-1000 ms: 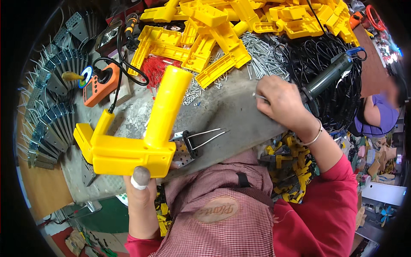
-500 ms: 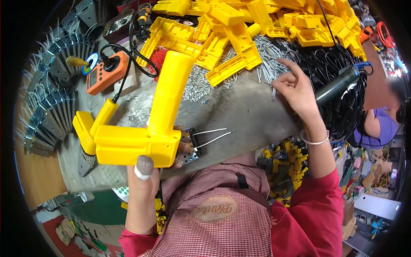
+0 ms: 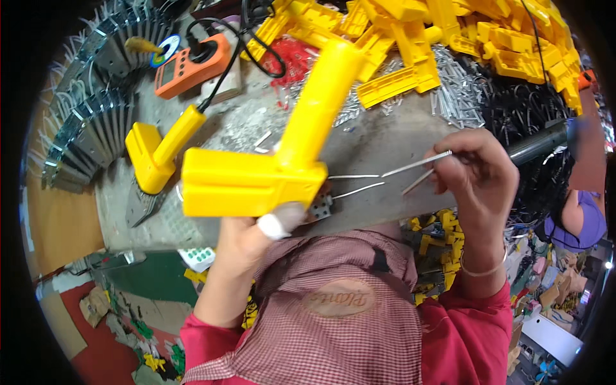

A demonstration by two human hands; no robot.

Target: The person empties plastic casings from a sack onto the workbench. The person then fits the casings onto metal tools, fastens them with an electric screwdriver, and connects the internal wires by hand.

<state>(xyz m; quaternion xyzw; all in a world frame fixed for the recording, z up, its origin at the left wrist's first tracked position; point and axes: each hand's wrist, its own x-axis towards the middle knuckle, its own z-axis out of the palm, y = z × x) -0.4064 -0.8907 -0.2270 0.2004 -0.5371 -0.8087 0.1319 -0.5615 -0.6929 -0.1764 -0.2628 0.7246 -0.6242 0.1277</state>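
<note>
My left hand (image 3: 247, 242), its thumb wrapped in white tape, grips a yellow pistol-shaped plastic housing (image 3: 250, 183) from below; the handle points up and away. A perforated metal plate (image 3: 319, 208) shows at the housing's right end, and two white wires (image 3: 357, 190) stick out to the right. Just beyond the wire ends, my right hand (image 3: 478, 173) pinches long thin silver screws (image 3: 417, 164), two by the look of it, tips toward the wires. Its other fingers are curled. The lower screw is blurred.
Loose silver screws (image 3: 455, 93) and yellow housing parts (image 3: 398, 77) are heaped at the back. Black cables (image 3: 513, 106) and a dark cylindrical tool (image 3: 536, 144) lie right. Left are an orange meter (image 3: 192, 64), a smaller yellow tool (image 3: 154, 157) and rows of metal plates (image 3: 96, 138).
My right hand has come from the screw pile down and nearer, now with screws in its fingers. My left hand has shifted the housing right and slightly away. The head view has moved.
</note>
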